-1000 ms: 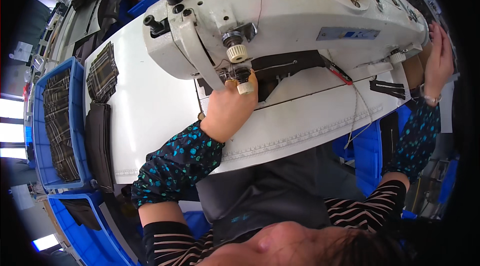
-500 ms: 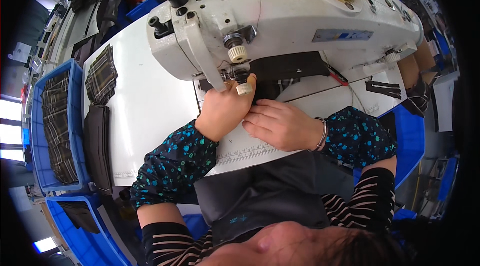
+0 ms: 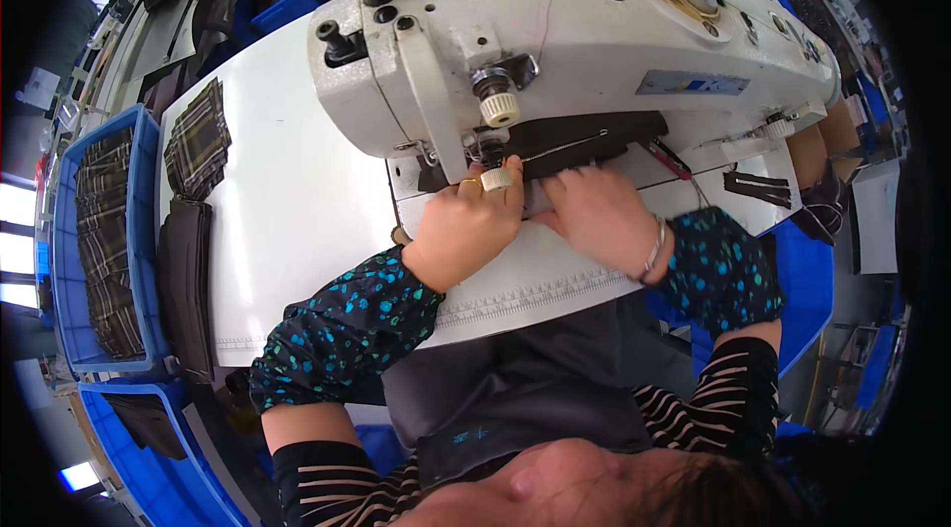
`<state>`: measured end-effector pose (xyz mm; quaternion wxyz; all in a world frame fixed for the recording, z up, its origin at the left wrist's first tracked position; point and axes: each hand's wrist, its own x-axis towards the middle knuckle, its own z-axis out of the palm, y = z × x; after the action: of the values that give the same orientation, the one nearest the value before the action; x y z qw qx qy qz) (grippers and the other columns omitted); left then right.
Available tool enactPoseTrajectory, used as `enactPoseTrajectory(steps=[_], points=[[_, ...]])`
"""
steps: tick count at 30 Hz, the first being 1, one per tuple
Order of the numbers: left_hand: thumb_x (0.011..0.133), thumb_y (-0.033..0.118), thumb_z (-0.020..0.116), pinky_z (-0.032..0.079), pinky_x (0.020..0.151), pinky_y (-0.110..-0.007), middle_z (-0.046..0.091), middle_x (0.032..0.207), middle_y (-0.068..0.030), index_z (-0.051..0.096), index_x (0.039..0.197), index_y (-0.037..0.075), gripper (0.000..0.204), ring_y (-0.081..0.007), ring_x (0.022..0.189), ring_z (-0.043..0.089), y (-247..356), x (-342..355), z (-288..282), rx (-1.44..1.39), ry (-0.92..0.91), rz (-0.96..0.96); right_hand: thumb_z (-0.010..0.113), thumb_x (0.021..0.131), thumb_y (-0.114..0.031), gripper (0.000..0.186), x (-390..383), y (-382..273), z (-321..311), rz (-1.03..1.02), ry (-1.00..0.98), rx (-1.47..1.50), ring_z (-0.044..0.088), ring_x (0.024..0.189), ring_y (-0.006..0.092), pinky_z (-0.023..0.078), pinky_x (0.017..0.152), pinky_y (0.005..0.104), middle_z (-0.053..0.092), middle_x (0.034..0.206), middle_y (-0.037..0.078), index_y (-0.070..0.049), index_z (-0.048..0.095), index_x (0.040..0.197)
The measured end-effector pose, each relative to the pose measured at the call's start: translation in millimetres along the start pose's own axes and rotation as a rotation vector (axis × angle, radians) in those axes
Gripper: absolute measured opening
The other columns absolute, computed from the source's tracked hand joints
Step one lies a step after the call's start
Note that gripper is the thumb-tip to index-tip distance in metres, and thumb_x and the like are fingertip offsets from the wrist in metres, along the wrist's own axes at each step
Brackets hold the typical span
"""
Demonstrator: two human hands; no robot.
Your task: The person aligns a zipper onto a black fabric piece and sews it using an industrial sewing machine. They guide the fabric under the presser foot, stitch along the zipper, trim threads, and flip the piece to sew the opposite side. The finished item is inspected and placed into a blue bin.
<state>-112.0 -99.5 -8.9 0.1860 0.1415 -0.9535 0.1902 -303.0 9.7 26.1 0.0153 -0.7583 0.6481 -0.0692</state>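
A white sewing machine (image 3: 575, 52) stands over a dark fabric piece (image 3: 565, 131) with a thin zipper (image 3: 565, 144) along it. My left hand (image 3: 461, 225) is at the needle area, fingers bent and pressed together on the fabric, fingertips partly hidden by the cream tension knob (image 3: 496, 178). My right hand (image 3: 599, 215) is just right of it, over the fabric's near edge, its bent fingers blurred and partly hidden. Red-handled snips (image 3: 672, 158) lie right of the fabric, and short black strips (image 3: 755, 187) lie farther right.
Folded plaid pieces (image 3: 196, 136) and a stack of dark panels (image 3: 184, 284) lie at the table's left. Blue bins (image 3: 64, 240) with plaid and dark pieces stand beyond that edge. A blue bin (image 3: 807, 279) and cardboard (image 3: 817, 146) are at the right.
My right hand has left the handwheel at the far right and come down beside my left hand, then moved up onto the fabric. My left hand stays at the needle area.
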Motion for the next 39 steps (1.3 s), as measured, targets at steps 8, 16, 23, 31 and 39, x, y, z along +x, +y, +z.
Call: enactPoseTrajectory(steps=[8,16,23,31,39], points=[[0.087,0.016,0.065,0.058,0.057,-0.026,0.076,0.121,-0.0158,0.071,0.122,-0.002,0.041,-0.0181,0.086,0.077,6,-5,-12,-0.051,-0.026,-0.056,0.070,0.090,-0.018,0.027,10,-3,9,-0.258,0.313,-0.041,0.068,0.119,0.0329,0.056,0.100,0.0417,0.071,0.123,0.017,-0.001,0.069,0.111],[0.087,0.019,0.081,0.061,0.085,-0.035,0.076,0.120,-0.0090,0.074,0.121,0.005,0.038,-0.0264,0.110,0.073,-52,-72,-31,-0.304,0.125,-0.098,0.069,0.087,-0.010,0.032,37,45,22,-0.440,0.251,0.052,0.070,0.121,0.0260,0.057,0.100,0.0393,0.074,0.128,0.011,-0.006,0.071,0.119],[0.088,0.019,0.080,0.057,0.096,-0.041,0.075,0.122,-0.0075,0.076,0.116,0.006,0.031,-0.0298,0.116,0.070,-66,-68,-25,-0.430,0.038,-0.224,0.072,0.084,-0.012,0.028,34,21,13,-0.382,0.242,0.056,0.067,0.123,0.0301,0.056,0.098,0.0390,0.075,0.118,0.010,-0.005,0.075,0.111],[0.085,0.015,0.081,0.057,0.094,-0.040,0.077,0.111,-0.0041,0.077,0.106,0.006,0.023,-0.0256,0.109,0.072,-71,-90,-28,-0.424,0.073,-0.193,0.074,0.084,-0.015,0.027,67,16,38,-0.470,0.293,0.047,0.063,0.088,0.0247,0.055,0.083,0.0380,0.063,0.087,0.005,-0.009,0.079,0.110],[0.093,0.021,0.071,0.045,0.112,-0.049,0.069,0.115,-0.0144,0.075,0.104,0.003,0.022,-0.0336,0.121,0.061,-74,-77,-24,-0.500,-0.085,-0.234,0.074,0.087,-0.015,0.050,61,14,50,-0.376,0.266,0.337,0.063,0.081,0.0294,0.054,0.072,0.0413,0.064,0.085,0.008,-0.014,0.069,0.137]])
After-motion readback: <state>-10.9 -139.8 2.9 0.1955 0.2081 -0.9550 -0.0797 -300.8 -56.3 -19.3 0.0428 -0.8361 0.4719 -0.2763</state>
